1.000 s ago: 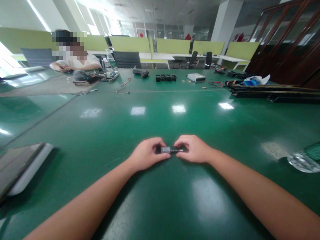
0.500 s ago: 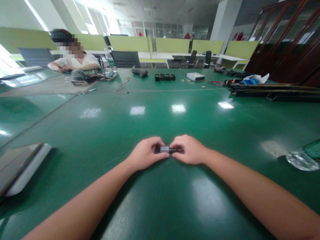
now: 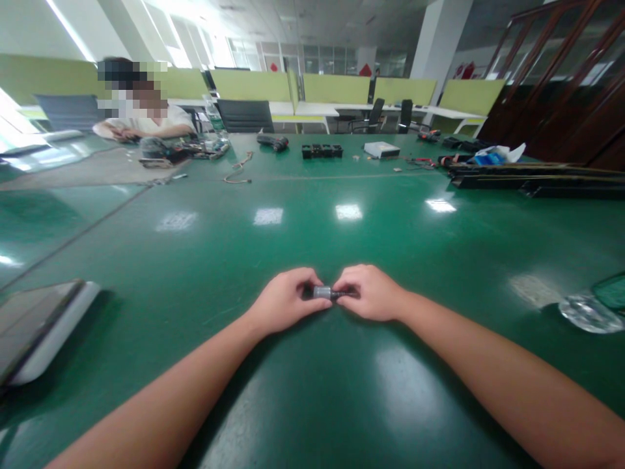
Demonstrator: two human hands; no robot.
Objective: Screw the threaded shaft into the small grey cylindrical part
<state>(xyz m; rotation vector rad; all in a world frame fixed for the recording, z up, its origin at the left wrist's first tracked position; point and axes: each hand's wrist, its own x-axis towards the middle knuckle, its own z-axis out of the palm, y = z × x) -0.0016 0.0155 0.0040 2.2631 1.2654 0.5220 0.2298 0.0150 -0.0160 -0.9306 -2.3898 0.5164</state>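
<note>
Between my two hands lies a small grey metal cylinder (image 3: 322,292), held level just above or on the green tabletop (image 3: 312,247). A thin dark ridged shaft (image 3: 340,294) extends from its right end. My left hand (image 3: 283,301) pinches the cylinder between thumb and fingers. On the other side, my right hand (image 3: 374,293) is closed around the shaft with thumb and fingertips, which cover part of it. What exact kind of part this is, I cannot make out.
At left sits a flat white-edged device (image 3: 58,326); at right, a clear glass-like object (image 3: 590,312). Across the table are a black block (image 3: 322,151), a white box (image 3: 381,150), a cable (image 3: 237,170) and long black strips (image 3: 532,179). A person (image 3: 146,117) sits at far left.
The fingers of my right hand have shifted very slightly on the shaft. My left hand stays put on the cylinder.
</note>
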